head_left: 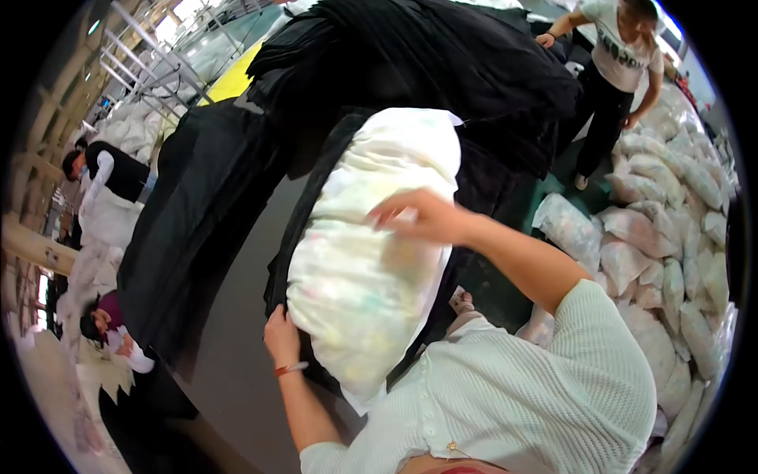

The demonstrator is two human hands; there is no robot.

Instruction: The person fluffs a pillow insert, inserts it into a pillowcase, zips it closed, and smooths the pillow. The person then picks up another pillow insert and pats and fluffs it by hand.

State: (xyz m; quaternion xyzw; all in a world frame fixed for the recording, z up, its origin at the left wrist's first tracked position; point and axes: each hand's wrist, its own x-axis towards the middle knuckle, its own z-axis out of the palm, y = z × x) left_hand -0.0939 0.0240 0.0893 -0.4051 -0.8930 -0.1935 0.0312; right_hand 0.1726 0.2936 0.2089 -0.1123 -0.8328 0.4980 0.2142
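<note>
Right hand blurred over white bundle, fingers apart, left hand at black cloth (grip unclear)

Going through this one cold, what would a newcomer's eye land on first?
Probably the bulging white bundle, bright against the black cloth in the middle of the view, with the right hand over it and the left hand at its left edge. Next come the big heap of black fabric beyond it and the mass of pale, filled bags along the right side.
</note>
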